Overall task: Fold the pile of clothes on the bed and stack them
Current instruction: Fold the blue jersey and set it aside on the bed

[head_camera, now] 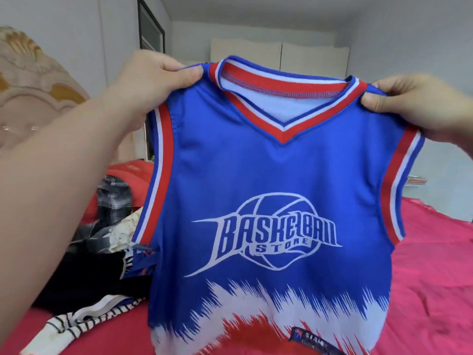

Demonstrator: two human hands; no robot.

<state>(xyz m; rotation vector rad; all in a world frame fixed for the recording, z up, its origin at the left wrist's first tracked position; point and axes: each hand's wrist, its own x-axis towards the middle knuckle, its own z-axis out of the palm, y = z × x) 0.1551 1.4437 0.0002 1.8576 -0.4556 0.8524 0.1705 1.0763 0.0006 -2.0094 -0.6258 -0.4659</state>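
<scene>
Blue jersey (276,190) hung straight down, front toward the camera. The left hand (153,80) and the right hand (414,103) each pinched one shoulder strap, level, above the red bed (435,278).

Ornate headboard (30,80), white cabinet (245,51)

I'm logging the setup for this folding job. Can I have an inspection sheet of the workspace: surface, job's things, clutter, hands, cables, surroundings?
Surface: red bedspread, lightly creased.
Job's things: blue sleeveless basketball jersey with red and white trim held up unfolded, print towards the camera; pile of unfolded clothes on the bed at left, with black, plaid and striped pieces.
Clutter: nothing seen.
Hands: left hand pinches one shoulder strap of the jersey; right hand pinches the other.
Cables: nothing seen.
Surroundings: ornate beige headboard at left; white cabinet by the far wall.
</scene>
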